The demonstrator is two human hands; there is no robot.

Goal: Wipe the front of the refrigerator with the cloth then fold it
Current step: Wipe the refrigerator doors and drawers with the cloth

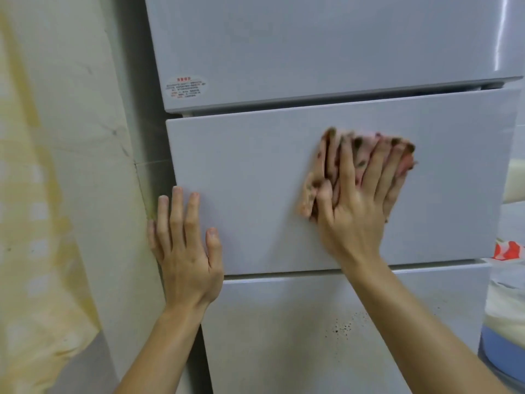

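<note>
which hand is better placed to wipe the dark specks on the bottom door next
Right. The right hand presses the cloth flat, directly above the specks; the left hand is bare.

One refrigerator (312, 38) stands here, and three front panels (255, 180) of it are in view — upper, middle, lower. One cloth (308, 190) is there. Two hands are seen — one left hand (184, 251), one right hand (352, 206). One label sticker (186, 86) is on the upper panel.
</note>
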